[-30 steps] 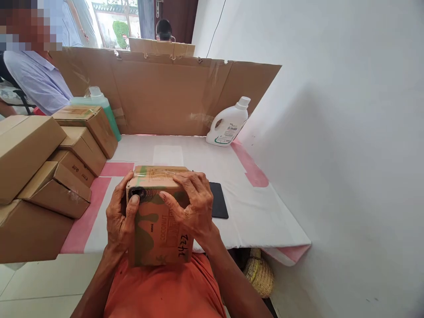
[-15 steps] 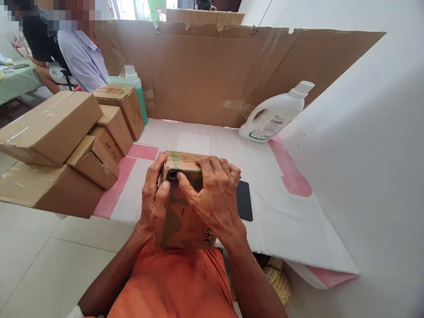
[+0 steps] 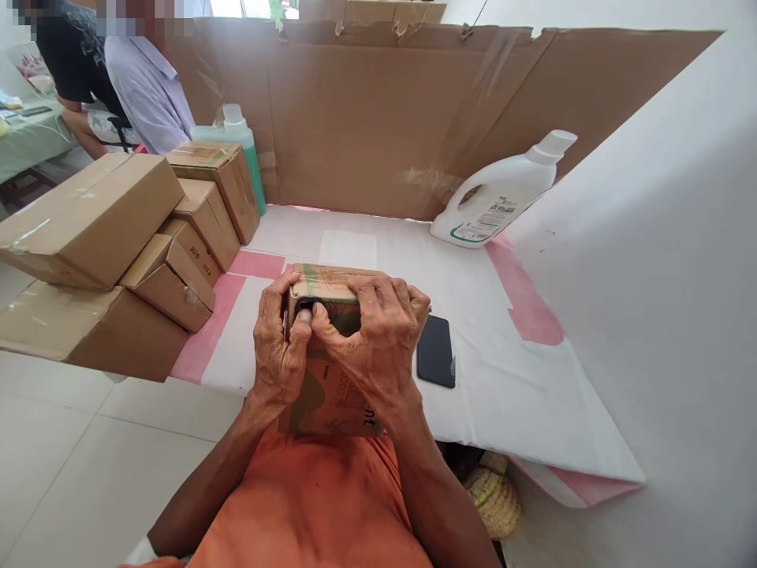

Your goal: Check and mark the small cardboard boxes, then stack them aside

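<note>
A printed cardboard box (image 3: 331, 398) with green patches and handwritten black marks stands tilted before my orange shirt, at the table's front edge. My left hand (image 3: 277, 343) grips its left side, fingers over the upper edge. My right hand (image 3: 384, 339) clasps the top and right side, its fingers curled over. Both thumbs meet at a small black piece (image 3: 307, 302) near the box's upper left corner; what it is I cannot make out. Just right of the box lies a black smartphone (image 3: 436, 351). The box's far side is hidden.
Several cardboard boxes (image 3: 88, 221) are stacked at the left. Behind them stands a bottle of green liquid (image 3: 255, 170). A white detergent jug (image 3: 502, 197) leans by the wall. A cardboard screen (image 3: 355, 118) borders the white-covered table (image 3: 497, 394). Two people sit beyond, at the left.
My left thumb has moved right onto the black piece beside my right thumb. The view has shifted slightly, showing more of the smartphone. The box stays between my hands.
</note>
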`<act>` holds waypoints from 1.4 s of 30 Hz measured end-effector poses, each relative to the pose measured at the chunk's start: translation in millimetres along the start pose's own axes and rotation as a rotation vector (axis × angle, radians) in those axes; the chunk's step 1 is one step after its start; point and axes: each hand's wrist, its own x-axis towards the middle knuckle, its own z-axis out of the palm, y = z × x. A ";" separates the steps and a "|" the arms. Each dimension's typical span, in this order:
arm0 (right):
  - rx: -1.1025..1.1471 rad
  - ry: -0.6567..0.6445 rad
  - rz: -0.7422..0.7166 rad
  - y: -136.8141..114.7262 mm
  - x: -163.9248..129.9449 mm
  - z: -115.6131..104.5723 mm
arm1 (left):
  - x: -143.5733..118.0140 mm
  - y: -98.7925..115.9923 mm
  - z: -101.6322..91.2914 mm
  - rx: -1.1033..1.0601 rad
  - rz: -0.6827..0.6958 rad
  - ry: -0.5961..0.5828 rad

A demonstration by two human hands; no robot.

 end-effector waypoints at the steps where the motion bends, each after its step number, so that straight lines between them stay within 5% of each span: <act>1: -0.007 0.016 -0.011 -0.4 0.0 1.8 | 0.1 -1.3 -0.3 -0.008 -0.001 0.002; 8: -0.017 0.044 -0.053 7.4 -1.6 2.1 | 5.0 -7.1 -3.6 -0.051 -0.008 -0.036; 15: 0.078 -0.063 -0.038 11.2 -4.2 -18.8 | 14.9 -2.5 -9.5 -0.002 0.105 -0.106; 18: 0.132 0.004 -0.047 21.6 -10.1 -30.6 | 16.9 2.6 -7.3 -0.009 0.084 -0.097; 22: 0.086 0.247 0.206 74.7 -38.4 -46.8 | 16.0 5.1 -4.7 0.003 0.112 -0.075; 25: -0.011 0.191 0.493 135.4 -70.6 -48.4 | 13.9 4.3 -5.3 0.000 0.120 -0.052; 28: -0.142 0.002 0.663 180.7 -98.1 -38.6 | 11.7 3.1 -7.9 0.013 0.106 -0.062; 31: -0.190 -0.121 0.698 192.8 -106.2 -21.1 | 8.9 1.7 -10.9 0.013 0.138 -0.049; 37: -0.120 -0.302 0.573 179.1 -65.3 36.9 | 1.9 0.9 -13.6 0.031 0.131 -0.052; 42: -0.124 -0.353 0.561 192.6 -35.0 89.2 | 2.2 -3.9 -14.8 0.007 0.142 -0.092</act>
